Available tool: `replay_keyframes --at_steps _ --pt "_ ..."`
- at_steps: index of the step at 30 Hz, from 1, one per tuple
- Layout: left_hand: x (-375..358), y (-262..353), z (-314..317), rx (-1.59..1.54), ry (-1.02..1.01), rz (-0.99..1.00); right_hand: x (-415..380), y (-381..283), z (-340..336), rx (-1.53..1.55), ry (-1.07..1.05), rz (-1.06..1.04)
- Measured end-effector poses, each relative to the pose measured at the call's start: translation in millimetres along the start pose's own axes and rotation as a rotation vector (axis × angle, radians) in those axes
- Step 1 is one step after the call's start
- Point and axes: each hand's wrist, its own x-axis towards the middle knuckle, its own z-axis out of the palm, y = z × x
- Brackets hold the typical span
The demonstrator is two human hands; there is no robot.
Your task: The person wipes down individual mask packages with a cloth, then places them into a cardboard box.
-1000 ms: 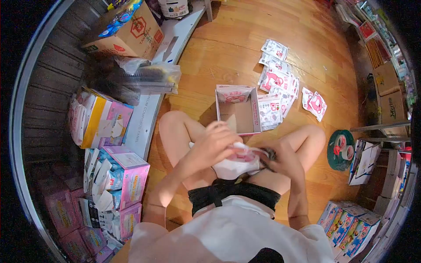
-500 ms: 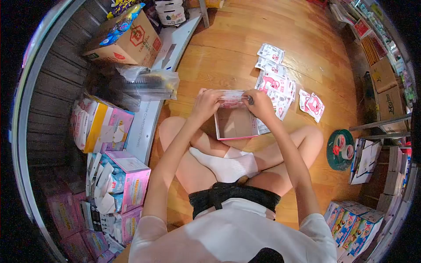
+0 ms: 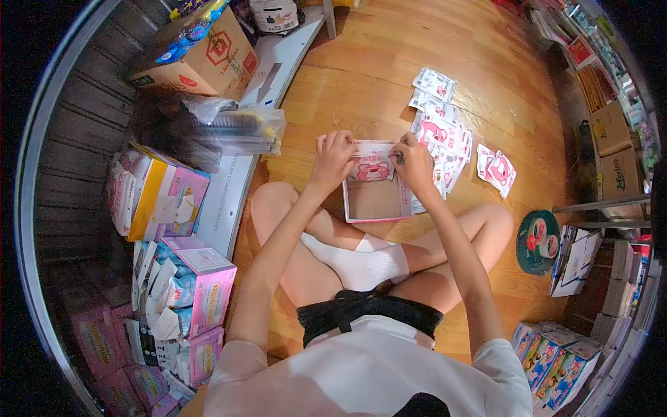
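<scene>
An open cardboard box (image 3: pixel 375 201) with pink edges sits on the floor in front of my crossed legs. At its far end is a white packet (image 3: pixel 370 169) with a pink bear print, its printed face towards me. My left hand (image 3: pixel 335 158) pinches the packet's upper left edge, fingers bent. On the opposite side my right hand (image 3: pixel 415 163) grips the upper right edge, with a small dark thing showing by the fingertips that I cannot make out. The packet's lower part reaches into the box. Right of the box, several similar packets (image 3: pixel 439 132) lie overlapping in a row.
A single packet (image 3: pixel 495 170) lies farther right. Rolls of tape rest in a green round tray (image 3: pixel 532 240). Along the left, a low shelf (image 3: pixel 233 191) carries a brown carton (image 3: pixel 208 59) and pink boxes (image 3: pixel 212 292). Shelving with cartons (image 3: pixel 618 170) lines the right side.
The packet has tipped from nearly edge-on to show its bear face, with its lower part hanging into the box. Both hands remain at its upper edge; my left fingers have lifted slightly.
</scene>
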Motion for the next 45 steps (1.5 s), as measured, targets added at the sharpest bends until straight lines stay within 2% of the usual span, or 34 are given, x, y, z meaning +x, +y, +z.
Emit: replay_keyframes --at_steps 6,12,13,16,18,19,22,25,27,32,35,38,39,41,43,44,45 --pt "-2.7 6.6 2.3 -0.023 -0.003 -0.009 -6.0 6.3 -2.5 0.035 0.008 -0.066" --pt "1.2 12.9 -2.4 -0.080 0.007 -0.111 -7.2 4.9 -44.9 0.243 0.055 0.097" --pt "1.6 13.4 -3.4 -0.072 0.012 -0.121 -7.9 13.3 -50.8 0.214 0.119 0.083" --pt "4.7 19.4 -8.3 -0.089 0.044 -0.156 -16.4 51.0 -67.6 0.232 0.197 0.319" --pt "0.3 30.6 -16.5 -0.142 0.084 -0.191 -28.1 77.2 -76.4 0.121 0.088 0.520" --pt "-3.5 37.3 -19.2 -0.154 0.110 -0.215 -40.0 106.0 -62.4 0.018 0.037 0.538" --pt "-22.4 58.0 -25.8 -0.202 0.159 -0.289 -78.8 153.1 -14.5 0.170 0.164 0.272" --pt "-51.0 74.0 -31.8 -0.252 0.135 -0.383 -77.4 161.0 2.0 0.071 -0.554 0.683" --pt "-71.4 80.5 -38.1 -0.257 0.085 -0.452 -75.4 149.4 -0.8 0.055 -0.336 0.661" --pt "-89.8 92.3 -70.5 -0.185 0.032 -0.539 -81.0 169.3 17.8 0.040 -0.282 0.582" --pt "-92.4 92.0 -79.3 -0.183 0.090 -0.557 -73.6 162.8 -3.3 0.297 -0.383 0.713" --pt "-92.0 92.7 -84.0 -0.314 0.109 -0.589 -75.9 134.2 -42.9 0.466 -0.195 0.697" --pt "-91.9 93.2 -84.1 -0.379 0.105 -0.605 -76.9 116.3 -62.0 0.457 -0.144 0.634" --pt "-93.4 91.8 -70.6 -0.672 0.081 -0.609 -80.0 65.9 -102.7 0.441 -0.041 0.510" --pt "-81.6 106.1 -64.9 -0.945 0.011 -0.615 -86.6 6.1 -133.2 0.325 -0.035 0.430" --pt "-72.0 122.1 -61.3 -1.151 0.076 -0.662 -93.8 -17.8 -135.8 0.269 -0.029 0.391" --pt "-62.4 139.7 -55.4 -1.357 0.142 -0.705 -103.7 -31.8 -129.1 0.162 0.000 0.207"
